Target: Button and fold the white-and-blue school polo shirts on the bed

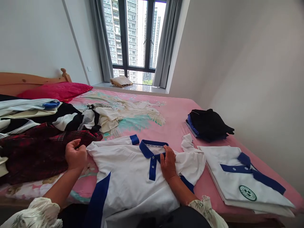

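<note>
A white polo shirt (128, 171) with a blue collar, placket and side panels lies spread front up on the near edge of the bed, its lower part running toward my lap. My right hand (169, 163) is on the right side of its collar, thumb and fingers closed on the cloth. By the shirt's left shoulder, my left hand (75, 155) is raised with curled fingers, in front of a dark red plaid garment (35, 152). Whether any cloth is inside those fingers is hidden.
Folded white polo shirts (232, 177) with a green round badge lie stacked at the right. Behind them is a pile of folded dark clothes (209, 125). Loose clothes (71, 117) heap at the left, near a red pillow (57, 91). Pink bedding (175, 110) covers the bed.
</note>
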`<state>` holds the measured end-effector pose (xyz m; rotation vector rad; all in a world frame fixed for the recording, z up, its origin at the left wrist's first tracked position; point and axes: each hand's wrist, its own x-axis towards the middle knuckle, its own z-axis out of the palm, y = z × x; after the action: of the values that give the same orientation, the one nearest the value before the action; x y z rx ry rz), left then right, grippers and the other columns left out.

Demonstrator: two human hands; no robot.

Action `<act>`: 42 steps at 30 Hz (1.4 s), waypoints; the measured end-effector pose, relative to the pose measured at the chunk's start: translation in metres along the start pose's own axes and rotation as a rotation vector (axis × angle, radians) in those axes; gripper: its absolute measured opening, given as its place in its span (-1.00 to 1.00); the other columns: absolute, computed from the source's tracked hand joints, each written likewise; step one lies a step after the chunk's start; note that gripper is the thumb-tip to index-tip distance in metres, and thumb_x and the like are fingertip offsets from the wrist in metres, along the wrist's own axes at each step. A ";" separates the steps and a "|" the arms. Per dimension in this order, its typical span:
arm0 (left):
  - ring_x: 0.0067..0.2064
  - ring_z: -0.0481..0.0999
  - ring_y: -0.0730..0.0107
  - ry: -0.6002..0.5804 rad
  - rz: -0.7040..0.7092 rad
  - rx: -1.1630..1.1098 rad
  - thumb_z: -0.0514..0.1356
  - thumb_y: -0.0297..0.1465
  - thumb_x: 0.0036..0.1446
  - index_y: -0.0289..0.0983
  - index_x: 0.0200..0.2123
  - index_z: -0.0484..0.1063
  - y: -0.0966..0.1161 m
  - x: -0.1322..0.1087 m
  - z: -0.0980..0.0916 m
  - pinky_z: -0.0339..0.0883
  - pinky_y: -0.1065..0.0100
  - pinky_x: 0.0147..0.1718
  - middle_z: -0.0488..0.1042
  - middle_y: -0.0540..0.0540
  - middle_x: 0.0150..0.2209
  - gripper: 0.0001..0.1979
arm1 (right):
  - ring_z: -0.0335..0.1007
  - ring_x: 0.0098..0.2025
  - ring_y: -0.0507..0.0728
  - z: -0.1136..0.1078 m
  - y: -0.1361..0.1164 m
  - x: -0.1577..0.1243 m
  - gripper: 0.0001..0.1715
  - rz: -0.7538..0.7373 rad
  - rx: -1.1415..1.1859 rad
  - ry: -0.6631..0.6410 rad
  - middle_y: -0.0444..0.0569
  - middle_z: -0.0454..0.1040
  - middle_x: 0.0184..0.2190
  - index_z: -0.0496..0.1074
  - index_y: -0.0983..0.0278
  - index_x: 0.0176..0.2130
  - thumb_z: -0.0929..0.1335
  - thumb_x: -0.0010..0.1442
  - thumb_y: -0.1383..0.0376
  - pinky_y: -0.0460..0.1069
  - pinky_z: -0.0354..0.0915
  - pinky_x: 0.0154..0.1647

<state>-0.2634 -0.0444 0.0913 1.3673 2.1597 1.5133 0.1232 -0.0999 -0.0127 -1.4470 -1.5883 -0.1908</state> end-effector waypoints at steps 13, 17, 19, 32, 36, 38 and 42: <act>0.00 0.41 0.07 -0.596 0.395 0.344 0.17 -0.34 -0.05 -0.22 -0.22 0.50 0.020 -0.056 0.116 0.22 0.14 -0.01 0.50 -0.17 -0.10 -0.72 | 0.22 0.11 0.18 -0.005 0.016 0.007 -0.53 0.293 0.181 0.212 0.18 0.33 0.03 0.24 0.36 0.08 0.10 0.31 0.17 0.15 0.14 0.15; 0.03 0.36 0.04 -0.529 0.364 0.374 0.10 -0.32 0.04 -0.18 -0.21 0.48 0.005 -0.061 0.120 0.17 0.07 0.01 0.47 -0.15 -0.06 -0.74 | 0.30 0.05 0.17 -0.027 0.041 0.024 -0.48 0.451 -0.102 0.039 0.16 0.41 -0.04 0.33 0.39 -0.01 -0.01 0.30 0.24 0.06 0.19 0.08; 0.03 0.35 0.06 -0.521 0.380 0.382 0.09 -0.32 0.05 -0.18 -0.22 0.47 0.003 -0.062 0.120 0.16 0.07 0.01 0.47 -0.14 -0.06 -0.76 | 0.35 -0.01 0.15 -0.038 0.051 0.031 -0.52 0.460 -0.205 -0.101 0.10 0.46 -0.09 0.37 0.35 -0.06 0.02 0.27 0.29 0.02 0.21 0.04; -0.05 0.44 0.09 -0.749 0.446 0.423 0.13 -0.41 -0.05 -0.18 -0.38 0.53 0.053 -0.024 0.107 0.24 0.15 -0.04 0.52 -0.14 -0.19 -0.82 | 0.29 -0.07 0.21 -0.070 0.042 0.070 -0.88 0.177 -0.486 -0.557 0.04 0.46 -0.25 0.46 0.26 -0.33 0.32 0.09 0.36 0.04 0.08 -0.08; -0.44 0.54 0.32 -0.885 0.238 0.355 0.06 -0.37 0.01 -0.23 -0.31 0.42 0.062 -0.022 0.100 0.39 0.33 -0.44 0.52 -0.08 -0.40 -0.81 | 0.35 -0.15 0.17 -0.087 0.027 0.084 -0.83 0.150 -0.563 -0.562 0.03 0.47 -0.27 0.44 0.23 -0.27 0.26 0.19 0.32 0.00 0.09 -0.21; -0.57 0.50 0.38 -0.945 0.129 0.302 0.02 -0.32 0.05 -0.24 -0.27 0.36 0.062 -0.025 0.093 0.36 0.39 -0.60 0.49 -0.04 -0.45 -0.79 | 0.39 -0.24 0.15 -0.097 0.020 0.089 -0.80 0.226 -0.540 -0.602 0.01 0.49 -0.34 0.42 0.23 -0.25 0.22 0.23 0.27 -0.02 0.08 -0.30; -0.54 0.52 0.40 -0.963 0.041 0.179 0.04 -0.24 0.05 -0.24 -0.22 0.31 0.070 -0.030 0.067 0.35 0.46 -0.66 0.46 -0.03 -0.41 -0.74 | 0.42 -0.29 0.15 -0.126 0.005 0.096 -0.76 0.297 -0.437 -0.613 0.03 0.51 -0.37 0.37 0.24 -0.28 0.19 0.27 0.20 -0.03 0.08 -0.36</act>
<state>-0.1667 -0.0188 0.1066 1.7029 1.6342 0.4513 0.2066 -0.1150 0.1206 -2.2146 -1.8497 0.1018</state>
